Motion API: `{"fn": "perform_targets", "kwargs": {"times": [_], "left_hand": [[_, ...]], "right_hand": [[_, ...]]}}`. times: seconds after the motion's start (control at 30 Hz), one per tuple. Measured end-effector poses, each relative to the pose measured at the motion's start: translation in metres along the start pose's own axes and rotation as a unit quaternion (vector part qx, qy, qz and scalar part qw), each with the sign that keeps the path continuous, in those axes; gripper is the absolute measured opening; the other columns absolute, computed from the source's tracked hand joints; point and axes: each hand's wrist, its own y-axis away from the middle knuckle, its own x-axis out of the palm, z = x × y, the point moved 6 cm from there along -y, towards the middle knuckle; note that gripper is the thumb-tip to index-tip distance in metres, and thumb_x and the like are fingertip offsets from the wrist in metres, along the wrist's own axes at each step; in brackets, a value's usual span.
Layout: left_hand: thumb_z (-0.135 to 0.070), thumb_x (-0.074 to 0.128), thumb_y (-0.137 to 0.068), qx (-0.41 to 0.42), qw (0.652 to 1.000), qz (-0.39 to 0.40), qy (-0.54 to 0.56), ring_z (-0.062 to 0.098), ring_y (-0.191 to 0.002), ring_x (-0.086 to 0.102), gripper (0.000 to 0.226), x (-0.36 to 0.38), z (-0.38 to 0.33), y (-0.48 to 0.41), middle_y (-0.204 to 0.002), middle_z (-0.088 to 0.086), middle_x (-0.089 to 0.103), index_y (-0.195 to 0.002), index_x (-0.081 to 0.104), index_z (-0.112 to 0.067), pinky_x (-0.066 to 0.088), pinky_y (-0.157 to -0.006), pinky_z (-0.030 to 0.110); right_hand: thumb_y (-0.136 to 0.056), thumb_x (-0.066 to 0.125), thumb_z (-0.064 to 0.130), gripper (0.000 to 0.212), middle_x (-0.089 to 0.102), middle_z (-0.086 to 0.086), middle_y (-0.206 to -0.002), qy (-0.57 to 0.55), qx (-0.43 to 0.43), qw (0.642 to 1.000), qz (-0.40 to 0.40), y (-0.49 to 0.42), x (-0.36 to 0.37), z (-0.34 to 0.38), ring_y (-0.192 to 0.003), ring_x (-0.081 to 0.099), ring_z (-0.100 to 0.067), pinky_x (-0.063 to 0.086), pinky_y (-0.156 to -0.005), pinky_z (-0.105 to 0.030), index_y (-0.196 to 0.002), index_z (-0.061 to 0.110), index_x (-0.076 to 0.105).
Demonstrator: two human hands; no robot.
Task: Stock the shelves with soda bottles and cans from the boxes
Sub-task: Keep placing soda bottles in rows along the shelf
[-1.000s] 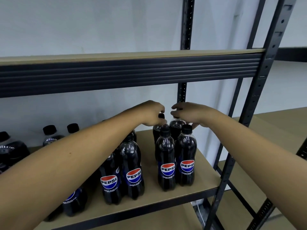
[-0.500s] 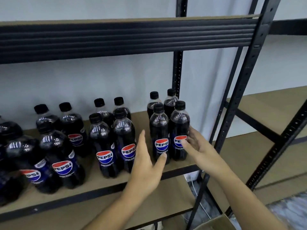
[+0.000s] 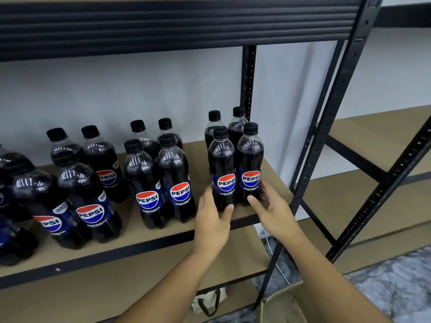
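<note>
**My left hand (image 3: 213, 221) and right hand (image 3: 274, 214) grip two bottles at the right end of the shelf (image 3: 200, 157)**

Both my forearms reach up and forward from the bottom of the view, drawing together at the cluster of four bottles beside the black upright post (image 3: 326, 136); my left hand curls round the base of the left front Pepsi bottle (image 3: 222, 164), thumb across its front, fingers up its left side; my right hand wraps the base of the right front Pepsi bottle (image 3: 250, 159), thumb on the front, fingers round the right side; both bottles stand upright on the board, touching each other, two more just behind them; other Pepsi bottles stand in groups to the left; a cardboard box (image 3: 282, 304) sits on the floor under my right forearm.
</note>
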Motion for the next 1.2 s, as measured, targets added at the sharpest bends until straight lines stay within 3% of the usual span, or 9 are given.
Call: {"fn": "perform_targets", "kwargs": {"times": [0.1, 0.23, 0.37, 0.5, 0.63, 0.73, 0.83, 1.0, 1.2], "left_hand": [[-0.024, 0.072, -0.094, 0.002, 1.000, -0.009, 0.003, 0.007, -0.129, 0.048, 0.068, 0.000, -0.003, 0.001, -0.138, -0.009, 0.052, -0.152, 0.036, -0.025, 0.037, -0.104, 0.019], [-0.030, 0.069, -0.096, 0.024, 1.000, 0.003, 0.019, 0.003, -0.138, 0.044, 0.072, -0.013, -0.005, 0.015, -0.151, -0.012, 0.048, -0.157, 0.030, -0.030, 0.039, -0.116, 0.030], [-0.033, 0.068, -0.097, 0.021, 0.999, -0.034, 0.032, -0.002, -0.124, 0.056, 0.057, -0.052, -0.001, 0.050, -0.138, -0.018, 0.057, -0.149, 0.045, -0.036, 0.048, -0.097, 0.016], [-0.021, 0.074, -0.091, 0.010, 0.988, -0.149, 0.041, 0.008, -0.102, 0.063, 0.038, -0.105, 0.014, 0.070, -0.112, -0.013, 0.062, -0.123, 0.061, -0.036, 0.050, -0.074, 0.011], [-0.021, 0.076, -0.089, -0.030, 0.974, -0.226, 0.000, -0.001, -0.118, 0.049, 0.049, -0.142, 0.043, 0.068, -0.124, -0.010, 0.050, -0.128, 0.049, -0.030, 0.044, -0.099, 0.020], [-0.020, 0.076, -0.089, -0.057, 0.987, -0.149, 0.014, -0.006, -0.133, 0.041, 0.073, -0.143, 0.060, 0.050, -0.144, -0.016, 0.046, -0.148, 0.035, -0.028, 0.037, -0.115, 0.030], [-0.017, 0.075, -0.087, -0.051, 0.995, -0.080, 0.018, 0.001, -0.135, 0.048, 0.082, -0.139, 0.070, 0.035, -0.143, -0.020, 0.053, -0.153, 0.029, -0.033, 0.040, -0.116, 0.035], [-0.026, 0.077, -0.088, -0.066, 0.995, -0.072, -0.002, 0.001, -0.125, 0.057, 0.074, -0.144, 0.084, 0.027, -0.134, -0.020, 0.061, -0.149, 0.036, -0.035, 0.050, -0.108, 0.039], [-0.034, 0.078, -0.087, -0.056, 0.995, -0.081, 0.004, 0.002, -0.128, 0.055, 0.074, -0.147, 0.082, 0.028, -0.137, -0.021, 0.059, -0.149, 0.038, -0.037, 0.048, -0.110, 0.038]], "right_hand": [[-0.101, 0.060, 0.036, 0.059, 0.048, 0.031, -0.146, 0.013, -0.006, 1.000, 0.010, 0.001, -0.001, 0.005, -0.137, 0.040, 0.011, 0.036, -0.118, -0.030, -0.155, 0.034, 0.036], [-0.100, 0.061, 0.038, 0.057, 0.041, 0.045, -0.136, 0.038, -0.007, 0.998, -0.048, 0.018, -0.010, 0.015, -0.128, 0.037, 0.024, 0.031, -0.105, -0.004, -0.152, 0.037, 0.036], [-0.098, 0.063, 0.035, 0.043, 0.055, 0.020, -0.134, 0.061, -0.055, 0.988, -0.131, 0.052, -0.011, 0.036, -0.128, 0.048, 0.003, 0.040, -0.094, -0.006, -0.140, 0.028, 0.054], [-0.097, 0.065, 0.033, 0.035, 0.061, 0.019, -0.126, 0.028, -0.063, 0.995, -0.078, 0.063, 0.027, 0.054, -0.121, 0.056, 0.000, 0.044, -0.102, -0.016, -0.131, 0.027, 0.062], [-0.097, 0.066, 0.032, 0.048, 0.060, 0.012, -0.134, 0.015, -0.043, 0.999, -0.009, 0.053, 0.082, 0.058, -0.122, 0.057, -0.003, 0.051, -0.102, -0.035, -0.143, 0.027, 0.054], [-0.098, 0.063, 0.034, 0.063, 0.048, 0.009, -0.152, 0.024, -0.017, 0.999, 0.036, 0.042, 0.112, 0.065, -0.137, 0.047, -0.007, 0.042, -0.113, -0.037, -0.155, 0.025, 0.037], [-0.099, 0.063, 0.030, 0.065, 0.056, 0.008, -0.142, 0.012, -0.012, 0.998, 0.058, 0.031, 0.130, 0.070, -0.132, 0.051, -0.010, 0.042, -0.113, -0.036, -0.156, 0.022, 0.034], [-0.099, 0.061, 0.032, 0.062, 0.058, 0.011, -0.091, 0.076, -0.016, 0.995, 0.069, 0.015, 0.143, 0.066, -0.098, 0.060, -0.024, 0.045, -0.080, -0.029, -0.154, 0.022, 0.034], [-0.097, 0.065, 0.034, 0.062, 0.064, 0.008, -0.128, 0.059, -0.013, 0.997, 0.054, 0.015, 0.138, 0.066, -0.121, 0.058, -0.017, 0.050, -0.102, -0.038, -0.152, 0.023, 0.039]]}}
